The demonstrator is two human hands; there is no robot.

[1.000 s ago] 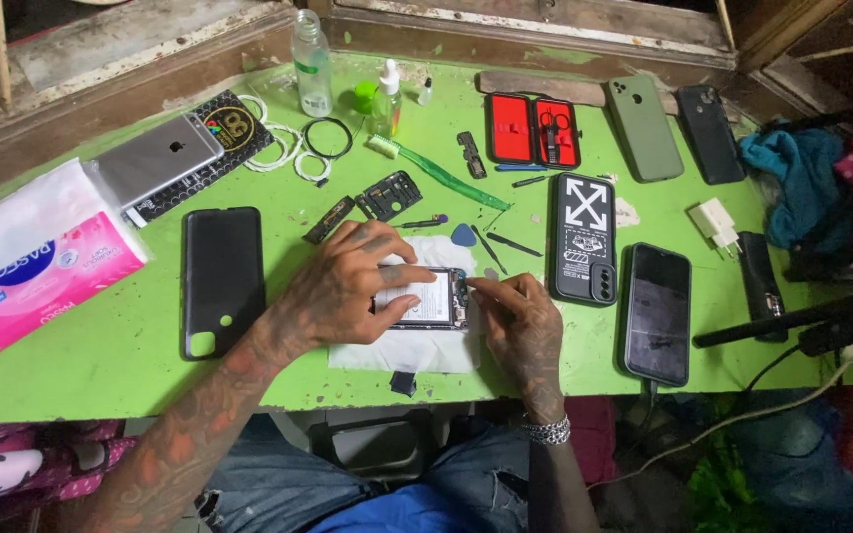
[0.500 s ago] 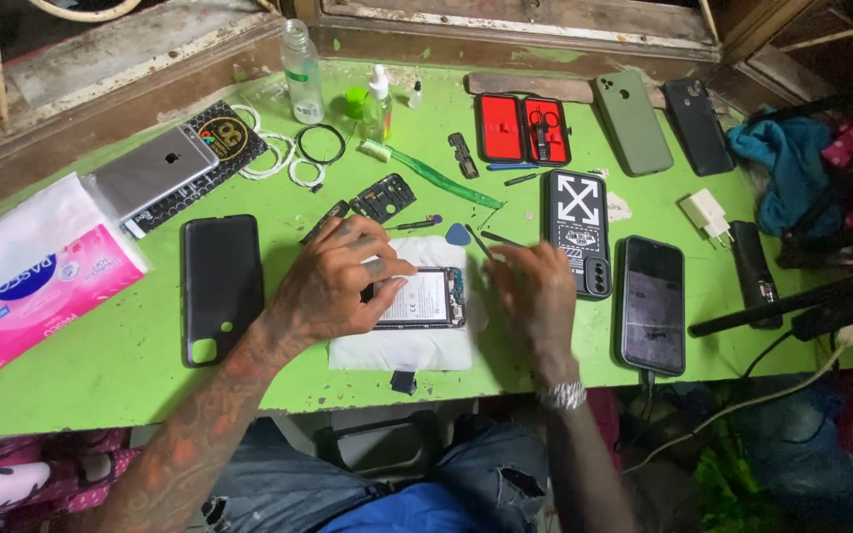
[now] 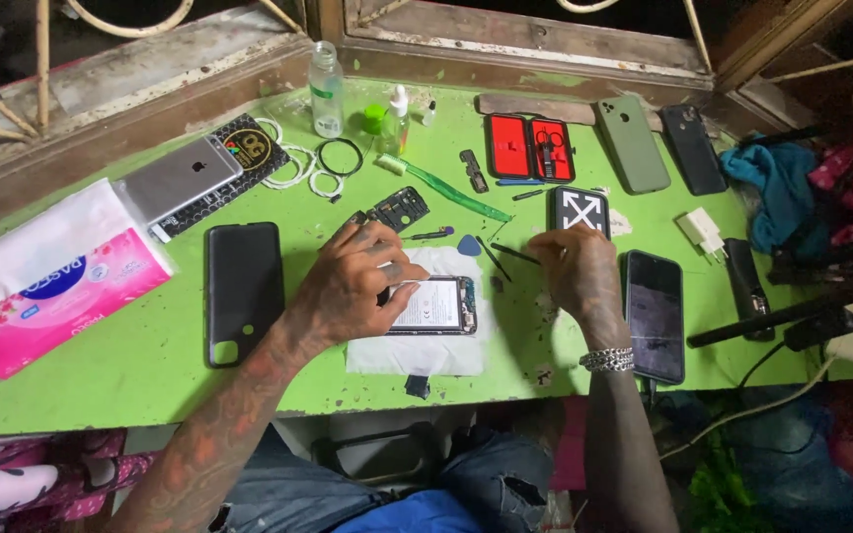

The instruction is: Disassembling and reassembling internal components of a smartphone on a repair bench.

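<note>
A green painted surface [image 3: 130, 385] fills the view, scuffed along its front edge. On its left end lies a big pink and white tissue pack [image 3: 46, 271], with a silver tablet [image 3: 182, 178] on a patterned black case just behind it. A black phone cover [image 3: 243, 291] lies flat between the pack and the person's left forearm.

Near the middle, a white sheet [image 3: 426, 347] is spread on the surface, and on it rests the opened phone [image 3: 438, 305], back off, its pale battery showing. The left hand [image 3: 352, 286] lies over the phone's left end, fingers curled down and pressing it onto the sheet. The right hand [image 3: 577, 271] sits to the right of the sheet, apart from the phone, fingers bent loosely inward; it may pinch something small, but I cannot tell from this angle. A metal bracelet [image 3: 607, 359] circles that wrist.

Just right of that hand lies a dark phone [image 3: 655, 314], screen up, and behind the hand a black case with a white cross [image 3: 579, 210]. Farther back stand a red tool kit [image 3: 530, 148], a green phone [image 3: 632, 144] and a clear bottle [image 3: 326, 89]. Between the hands lie thin tweezers [image 3: 495, 260] and a blue pick [image 3: 469, 246].
</note>
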